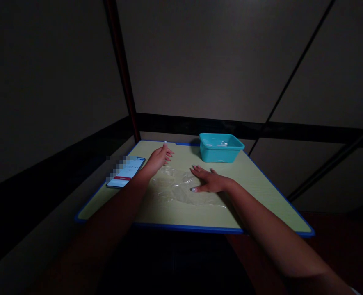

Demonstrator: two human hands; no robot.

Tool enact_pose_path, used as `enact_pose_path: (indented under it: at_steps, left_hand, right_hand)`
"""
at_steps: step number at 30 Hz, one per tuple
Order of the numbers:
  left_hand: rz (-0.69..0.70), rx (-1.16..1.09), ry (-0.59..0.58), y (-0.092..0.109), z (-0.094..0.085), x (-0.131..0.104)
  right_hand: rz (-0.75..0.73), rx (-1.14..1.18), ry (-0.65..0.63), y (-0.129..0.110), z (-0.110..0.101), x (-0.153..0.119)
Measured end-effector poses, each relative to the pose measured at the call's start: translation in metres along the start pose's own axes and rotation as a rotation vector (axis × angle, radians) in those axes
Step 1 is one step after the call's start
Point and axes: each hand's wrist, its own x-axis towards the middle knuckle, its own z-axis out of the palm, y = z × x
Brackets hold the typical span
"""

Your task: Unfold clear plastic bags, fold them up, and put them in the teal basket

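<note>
A clear, wrinkled plastic bag or sheet [178, 186] lies flat on the table. My right hand [208, 180] rests palm down on its right part, fingers spread. My left hand [160, 159] is turned on its side by the sheet's far left corner, thumb up and fingers loosely bent and apart. Nothing shows in its fingers, and whether it touches the sheet I cannot tell.
A turquoise plastic basin [221, 153] with clear plastic in it stands at the back right of the yellow-green, blue-edged table [261, 200]. At the left edge, beside my left forearm, lies a phone [126, 173] with its screen lit. Walls stand behind and to the left.
</note>
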Motion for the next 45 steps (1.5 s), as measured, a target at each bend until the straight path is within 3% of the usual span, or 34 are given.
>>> enact_pose_path:
  at_steps: [4,7,13,16,23,29,34,37,39,45]
  left_hand:
    - [-0.003,-0.054,0.052,-0.001,0.0,0.001]
    - [-0.022,-0.131,0.024,0.0,-0.001,0.001]
    - [-0.237,-0.286,-0.3,0.006,0.0,-0.007]
    - [-0.307,-0.201,-0.365,0.006,0.001,-0.009]
    - [-0.293,-0.057,-0.265,-0.001,-0.002,-0.004]
    - [-0.208,-0.156,-0.171,0.006,-0.003,-0.005]
    - [-0.126,-0.304,-0.11,0.007,-0.006,-0.003]
    - [-0.139,-0.336,-0.047,0.007,-0.009,-0.001]
    - [-0.164,-0.347,-0.021,0.009,-0.01,-0.001]
    - [-0.203,-0.302,-0.019,0.009,-0.007,-0.003]
  right_hand:
    - [0.002,0.0,-0.007,-0.001,-0.001,0.0]
    - [0.003,0.003,-0.011,-0.002,-0.002,-0.001]
    - [0.004,0.001,-0.021,-0.001,-0.002,0.0]
    - [0.009,0.001,-0.011,0.001,0.0,0.001]
    - [0.01,-0.012,-0.019,0.001,0.0,0.001]
    - [0.007,-0.013,-0.014,0.001,0.0,0.001]
    - [-0.033,-0.01,0.104,-0.009,-0.002,-0.004]
    - [-0.148,0.019,0.18,-0.028,-0.004,-0.014]
    - [-0.251,0.067,0.137,-0.043,-0.004,-0.022]
    - [-0.534,0.172,-0.156,-0.066,0.0,-0.038]
